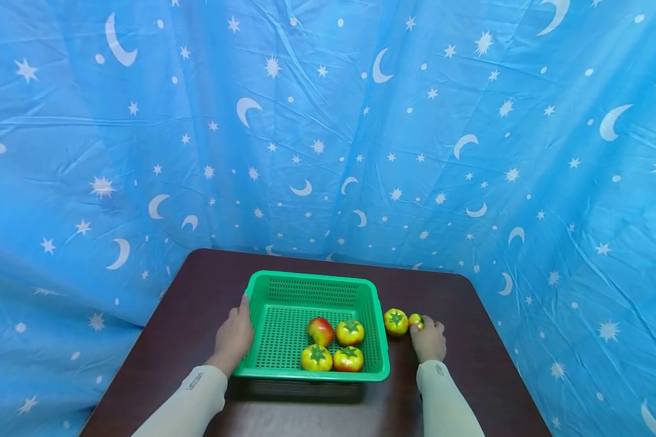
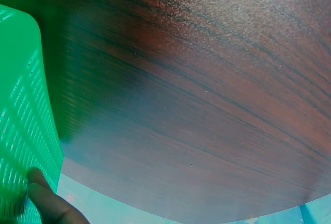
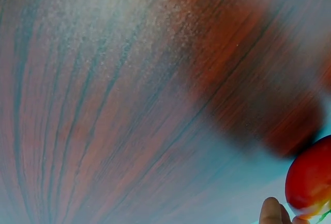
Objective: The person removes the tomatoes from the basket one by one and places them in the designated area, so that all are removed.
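A green plastic basket stands on the table with several red-and-yellow tomatoes inside, most showing green star-shaped tops. One tomato lies with its red side up. My left hand holds the basket's left side at the rim; in the left wrist view its fingers lie against the slotted outer wall. Right of the basket, my right hand grips a small tomato, partly hidden by the fingers. Its red underside shows at the right wrist view's edge. Another tomato sits between that hand and the basket.
The dark brown wooden table has rounded far corners. A blue curtain with white moons and stars hangs behind it and along both sides.
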### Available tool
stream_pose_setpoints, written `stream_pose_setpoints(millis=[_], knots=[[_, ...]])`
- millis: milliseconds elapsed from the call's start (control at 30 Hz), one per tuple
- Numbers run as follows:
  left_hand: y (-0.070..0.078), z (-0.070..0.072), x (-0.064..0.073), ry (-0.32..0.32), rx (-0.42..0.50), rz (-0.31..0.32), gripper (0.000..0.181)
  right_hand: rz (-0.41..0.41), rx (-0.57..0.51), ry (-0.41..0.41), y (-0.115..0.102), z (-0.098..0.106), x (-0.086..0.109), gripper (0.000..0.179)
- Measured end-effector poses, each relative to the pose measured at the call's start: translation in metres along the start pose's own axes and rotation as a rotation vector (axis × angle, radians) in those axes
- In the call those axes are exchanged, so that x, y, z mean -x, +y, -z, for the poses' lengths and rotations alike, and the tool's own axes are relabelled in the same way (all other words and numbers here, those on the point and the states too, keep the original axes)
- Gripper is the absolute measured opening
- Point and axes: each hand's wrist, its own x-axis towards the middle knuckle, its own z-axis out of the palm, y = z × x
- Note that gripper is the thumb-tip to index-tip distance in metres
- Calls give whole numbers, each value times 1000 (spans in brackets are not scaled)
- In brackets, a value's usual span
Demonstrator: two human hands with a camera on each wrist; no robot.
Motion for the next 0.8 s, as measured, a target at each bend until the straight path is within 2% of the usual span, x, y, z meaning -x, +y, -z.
stream_pose_setpoints(millis=[267, 533, 800], knots=[[1, -1, -2, -1, -15, 14, 61, 14, 47, 19, -3, -3, 0, 52], [1, -1, -1, 5, -10, 11, 62, 34, 67, 37, -6, 4, 1, 55], [-1, -1, -2, 2, -10, 5, 62, 123, 80, 66, -31, 17, -13, 57]])
